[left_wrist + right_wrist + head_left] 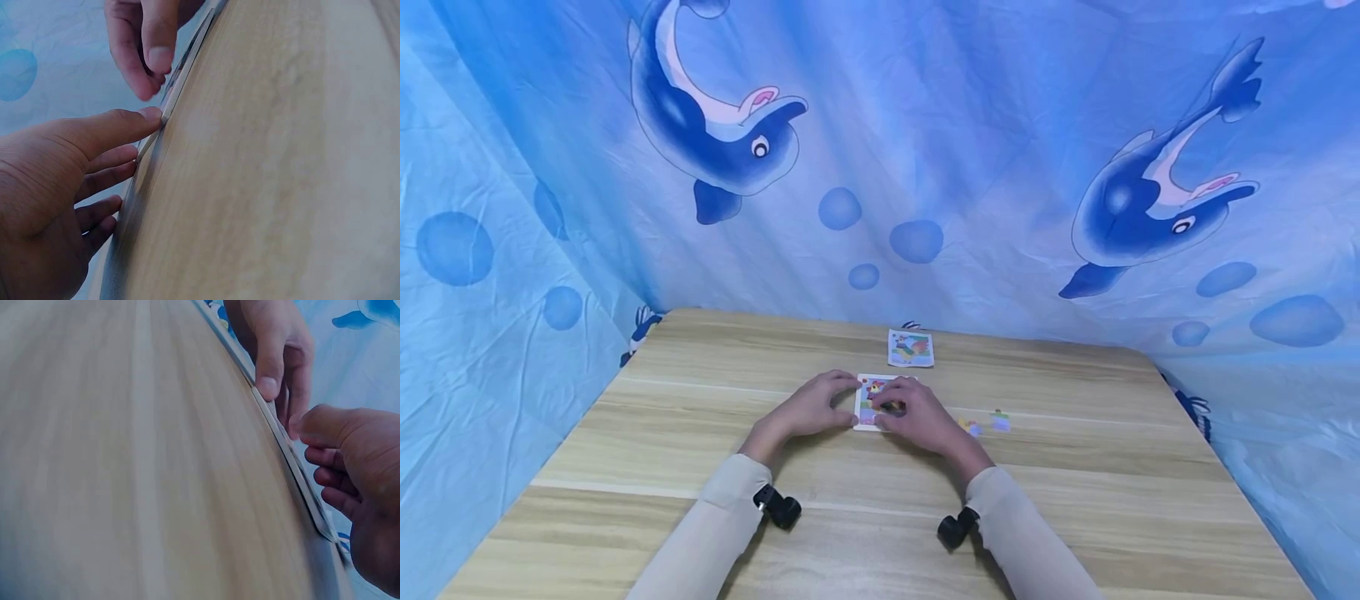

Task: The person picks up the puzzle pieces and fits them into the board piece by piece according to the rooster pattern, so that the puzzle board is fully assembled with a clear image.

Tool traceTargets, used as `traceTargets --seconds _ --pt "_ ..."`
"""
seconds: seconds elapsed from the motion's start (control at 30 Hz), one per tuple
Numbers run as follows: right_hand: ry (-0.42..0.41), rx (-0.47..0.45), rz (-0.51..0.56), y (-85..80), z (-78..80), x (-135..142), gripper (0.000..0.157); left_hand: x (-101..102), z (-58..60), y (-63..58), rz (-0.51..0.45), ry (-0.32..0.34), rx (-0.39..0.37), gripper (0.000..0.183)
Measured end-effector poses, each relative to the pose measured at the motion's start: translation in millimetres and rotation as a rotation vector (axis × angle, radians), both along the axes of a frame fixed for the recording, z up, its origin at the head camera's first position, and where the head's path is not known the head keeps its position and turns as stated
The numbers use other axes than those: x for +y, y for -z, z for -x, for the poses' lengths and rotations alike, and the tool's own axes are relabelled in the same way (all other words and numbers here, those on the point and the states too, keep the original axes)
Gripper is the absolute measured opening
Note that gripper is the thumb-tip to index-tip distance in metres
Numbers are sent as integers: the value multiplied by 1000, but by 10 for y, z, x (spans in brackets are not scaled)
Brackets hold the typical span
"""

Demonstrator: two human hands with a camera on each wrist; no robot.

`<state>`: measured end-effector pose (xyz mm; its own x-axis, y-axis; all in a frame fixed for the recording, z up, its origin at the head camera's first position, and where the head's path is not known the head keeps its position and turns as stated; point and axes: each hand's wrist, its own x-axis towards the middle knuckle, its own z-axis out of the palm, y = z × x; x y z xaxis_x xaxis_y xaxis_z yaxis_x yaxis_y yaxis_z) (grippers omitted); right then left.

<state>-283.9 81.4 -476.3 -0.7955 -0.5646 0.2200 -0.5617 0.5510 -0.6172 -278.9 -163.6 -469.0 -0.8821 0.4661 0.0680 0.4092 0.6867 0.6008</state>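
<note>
A small white-edged puzzle board [867, 426] with a colourful bird picture lies on the wooden table. At its left edge rests my left hand [815, 406], thumb near the front corner and forefinger farther back. The left wrist view shows this thumb [140, 120] touching the board's rim. My right hand [917, 414] is over the board's right part with bent fingers, thumb and forefinger tips low over the picture. Whether a puzzle piece sits between those tips is hidden. The right wrist view has the right hand [369, 469] beside the board's edge.
Behind the board lies a square picture card [911, 348] with a similar bird. Loose puzzle pieces [1001, 420] lie to the right of my right hand. The wooden table [1075, 517] reaches back to a blue curtain [985, 150] printed with dolphins.
</note>
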Motion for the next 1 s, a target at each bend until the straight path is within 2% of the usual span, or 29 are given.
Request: traceTargets --seconds 0.17,0.3,0.47,0.73,1.0 --pt "27 -24 23 -83 -40 168 22 -8 -23 -10 -4 -7 -2 63" --pt "57 -17 18 -164 -91 419 24 1 -43 -27 -21 0 -10 64" --pt "102 35 28 -215 -160 785 27 6 -40 -19 -19 -2 -6 65" --pt "199 88 15 -58 -211 1293 24 6 -28 -4 -9 -2 -3 65" --pt "229 51 -33 85 -229 1465 24 2 -12 14 5 -3 5 64"
